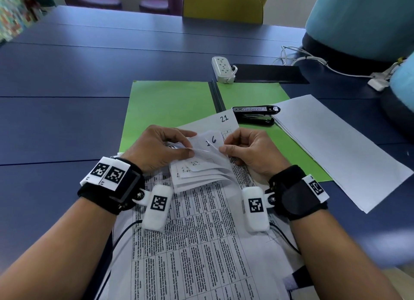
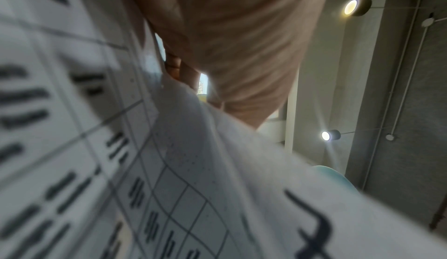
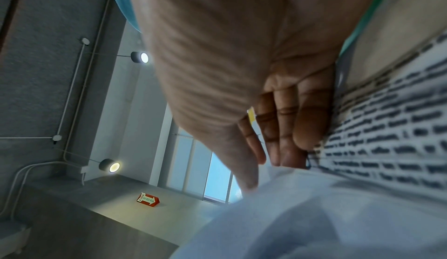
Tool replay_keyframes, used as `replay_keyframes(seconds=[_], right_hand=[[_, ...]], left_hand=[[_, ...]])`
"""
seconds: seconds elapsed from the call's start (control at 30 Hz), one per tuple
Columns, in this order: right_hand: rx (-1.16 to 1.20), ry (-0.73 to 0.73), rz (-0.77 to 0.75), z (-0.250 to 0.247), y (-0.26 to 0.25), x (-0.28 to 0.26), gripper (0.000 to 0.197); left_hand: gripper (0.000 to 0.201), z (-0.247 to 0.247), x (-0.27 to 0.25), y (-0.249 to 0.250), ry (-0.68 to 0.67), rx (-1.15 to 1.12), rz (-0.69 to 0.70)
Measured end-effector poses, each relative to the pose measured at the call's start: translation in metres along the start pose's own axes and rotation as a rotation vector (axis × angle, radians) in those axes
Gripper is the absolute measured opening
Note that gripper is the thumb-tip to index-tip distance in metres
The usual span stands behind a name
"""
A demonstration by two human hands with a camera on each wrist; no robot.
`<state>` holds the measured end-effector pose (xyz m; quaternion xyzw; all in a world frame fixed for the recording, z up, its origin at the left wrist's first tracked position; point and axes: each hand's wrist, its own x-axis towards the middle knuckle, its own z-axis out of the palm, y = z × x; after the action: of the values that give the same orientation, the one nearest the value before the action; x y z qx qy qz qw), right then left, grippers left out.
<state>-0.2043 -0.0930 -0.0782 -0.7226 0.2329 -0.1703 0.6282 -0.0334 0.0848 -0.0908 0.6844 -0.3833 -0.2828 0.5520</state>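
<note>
A stack of printed paper sheets (image 1: 201, 232) lies in front of me on the blue table (image 1: 56, 120). Several top corners are curled up, and the lifted sheet (image 1: 210, 142) bears a handwritten "16". My left hand (image 1: 156, 149) pinches the folded-back corners between thumb and fingers. My right hand (image 1: 244, 149) pinches the edge of the "16" sheet at thumb and forefinger. A lower sheet (image 1: 224, 118) is marked "21". In the left wrist view the curled pages (image 2: 193, 167) fill the frame under my palm. In the right wrist view my thumb (image 3: 244, 167) touches a raised page (image 3: 302, 196).
A black stapler (image 1: 255, 114) lies just beyond my right hand on a green folder (image 1: 168, 107). A pile of blank white sheets (image 1: 340, 147) sits to the right. A white power strip (image 1: 223, 69) and cables (image 1: 313, 61) lie farther back.
</note>
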Motion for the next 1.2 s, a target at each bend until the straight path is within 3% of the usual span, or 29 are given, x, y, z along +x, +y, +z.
replay_keyframes(seconds=[0.1,0.23,0.43,0.57,0.7,0.9,1.2], right_hand=[[-0.039,-0.02,-0.009,-0.0013,0.0005,0.0007,0.016],[-0.074,-0.042,-0.053,-0.0036,-0.0026,-0.0002,0.038],[-0.267,-0.04,-0.182,-0.0032,-0.0075,-0.0037,0.011],[-0.207,-0.088,-0.106,-0.0015,-0.0082,-0.0033,0.025],[-0.217,-0.075,-0.1,-0.002,-0.0062,-0.0014,0.008],[-0.327,-0.082,-0.085,-0.004,-0.0052,-0.0013,0.012],[-0.275,-0.118,-0.119,-0.0045,-0.0019,0.0006,0.016]], left_hand=[[0.017,-0.0008,-0.0001,-0.0004,-0.003,0.017,0.002],[0.017,-0.0006,0.0002,-0.0004,-0.002,0.01,0.001],[0.014,0.0,0.0005,-0.001,-0.004,0.015,0.001],[0.016,-0.0004,0.0005,-0.0022,-0.005,0.014,0.009],[0.015,-0.0002,0.0009,-0.0023,-0.002,0.009,0.007],[0.021,-0.0007,0.0001,-0.0011,-0.005,0.0,0.005],[0.018,0.0004,-0.0009,-0.0005,0.033,0.009,0.051]])
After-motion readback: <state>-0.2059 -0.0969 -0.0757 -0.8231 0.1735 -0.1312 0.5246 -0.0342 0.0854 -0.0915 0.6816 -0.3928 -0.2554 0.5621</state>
